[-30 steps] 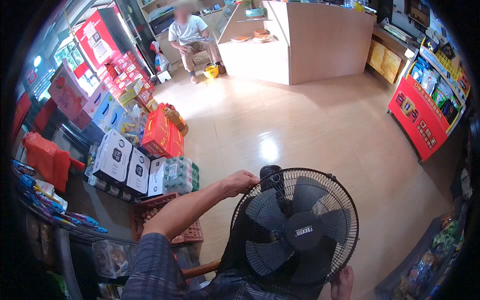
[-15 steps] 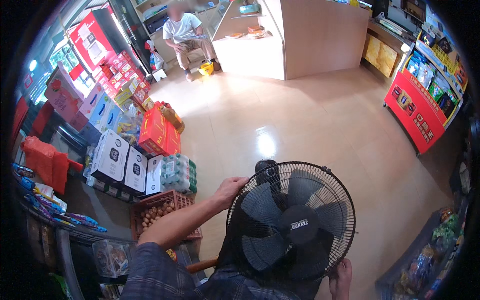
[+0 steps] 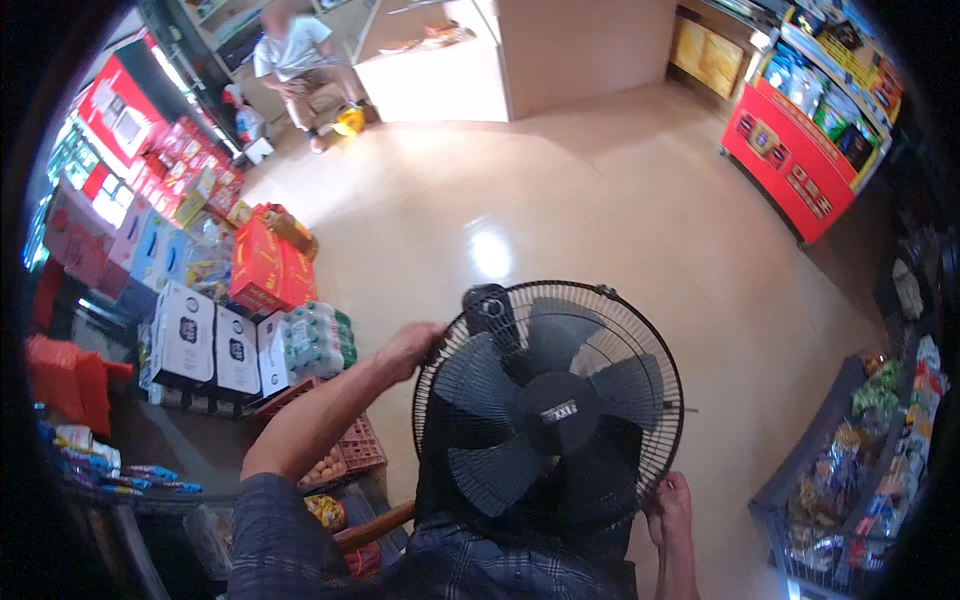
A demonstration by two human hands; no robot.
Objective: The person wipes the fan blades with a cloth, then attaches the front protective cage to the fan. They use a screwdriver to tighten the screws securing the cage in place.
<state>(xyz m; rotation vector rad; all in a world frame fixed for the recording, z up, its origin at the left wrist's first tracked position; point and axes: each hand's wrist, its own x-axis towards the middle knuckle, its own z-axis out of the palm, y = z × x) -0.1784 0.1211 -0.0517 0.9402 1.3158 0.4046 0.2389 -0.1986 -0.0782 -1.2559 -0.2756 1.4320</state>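
A black electric fan (image 3: 572, 412) with broad dark blades behind a round wire guard is in front of me, close to my body. Its blades show distinctly, without spin blur. My left hand (image 3: 408, 350) grips the guard's upper left rim, its fingertips partly hidden at the edge. Down at the lower right rim, my right hand (image 3: 668, 506) has its fingers curled against the wire. The dark motor housing (image 3: 488, 308) shows behind the guard at the upper left. The fan's lower part is hidden by the guard and my clothes.
To the left stand white cartons (image 3: 184, 335), a pack of bottles (image 3: 318, 338), red boxes (image 3: 262, 268) and an egg crate (image 3: 360, 443). A red display stand (image 3: 790, 165) is far right, with a goods rack (image 3: 840, 470) nearer. A person (image 3: 300, 70) sits beyond.
The whole view has shifted, so the room and the fan appear further up and left. Both hands keep their places on the guard rim.
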